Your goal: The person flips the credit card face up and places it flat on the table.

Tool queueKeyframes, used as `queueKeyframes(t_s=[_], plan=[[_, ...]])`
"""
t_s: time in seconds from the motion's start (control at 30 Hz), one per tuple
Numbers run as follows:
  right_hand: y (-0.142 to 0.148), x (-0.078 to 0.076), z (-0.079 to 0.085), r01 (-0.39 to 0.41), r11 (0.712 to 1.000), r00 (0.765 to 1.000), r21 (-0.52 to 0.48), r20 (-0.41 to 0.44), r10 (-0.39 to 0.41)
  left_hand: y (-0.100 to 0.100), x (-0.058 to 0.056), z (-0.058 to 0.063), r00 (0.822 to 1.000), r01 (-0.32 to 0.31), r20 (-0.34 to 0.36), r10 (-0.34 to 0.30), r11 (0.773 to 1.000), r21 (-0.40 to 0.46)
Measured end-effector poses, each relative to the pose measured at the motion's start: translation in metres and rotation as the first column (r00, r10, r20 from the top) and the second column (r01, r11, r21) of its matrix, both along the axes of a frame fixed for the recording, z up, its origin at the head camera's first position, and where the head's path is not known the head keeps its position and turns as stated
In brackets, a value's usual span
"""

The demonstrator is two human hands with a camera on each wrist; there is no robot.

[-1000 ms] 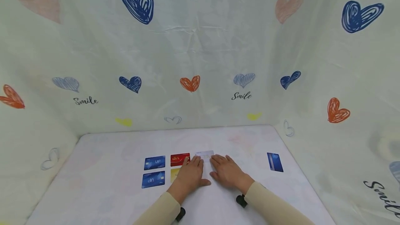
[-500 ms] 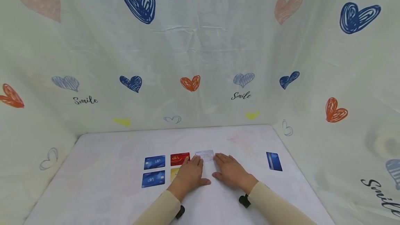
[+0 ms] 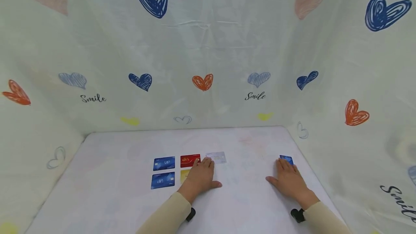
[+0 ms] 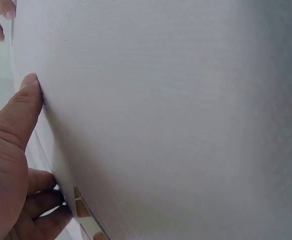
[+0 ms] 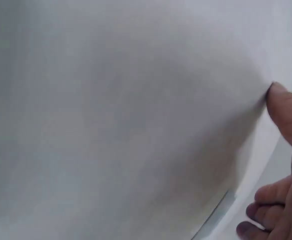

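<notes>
My left hand rests flat near the middle of the table, fingers straight and thumb out to the side. Its fingertips lie at the corner of a red VIP card and beside a pale silver card. A yellow card is partly hidden under this hand. On the far right, my right hand reaches over a blue card, fingers extended across its near part; only the card's top end shows. In the right wrist view a thin card edge lies near the fingertips.
Two blue VIP cards, an upper one and a lower one, lie left of the red and yellow ones. The white-covered table ends at a heart-printed curtain behind and on both sides.
My right hand has left the silver card's right side and moved right onto the far-right blue card. The left hand keeps its place, and the silver card is more exposed.
</notes>
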State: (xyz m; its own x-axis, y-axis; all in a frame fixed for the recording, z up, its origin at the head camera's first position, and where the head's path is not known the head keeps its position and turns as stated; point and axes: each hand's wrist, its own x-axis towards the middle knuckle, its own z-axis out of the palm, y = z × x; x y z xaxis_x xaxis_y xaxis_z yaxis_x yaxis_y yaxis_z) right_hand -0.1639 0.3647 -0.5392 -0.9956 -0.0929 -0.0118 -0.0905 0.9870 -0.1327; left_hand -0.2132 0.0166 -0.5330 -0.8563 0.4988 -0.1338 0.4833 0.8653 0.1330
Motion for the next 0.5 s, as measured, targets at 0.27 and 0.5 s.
queueKeyframes(t_s=[0.27, 0.5], plan=[[0.025, 0.005, 0.0, 0.141, 0.99, 0.984, 0.003, 0.107, -0.14, 0.004, 0.001, 0.0, 1.0, -0.007, 0.004, 0.007, 1.0, -0.005], [0.011, 0.005, -0.004, 0.059, 0.998, 0.993, -0.001, 0.099, -0.058, 0.003, 0.001, -0.001, 1.0, -0.017, 0.01, 0.017, 1.0, -0.012]])
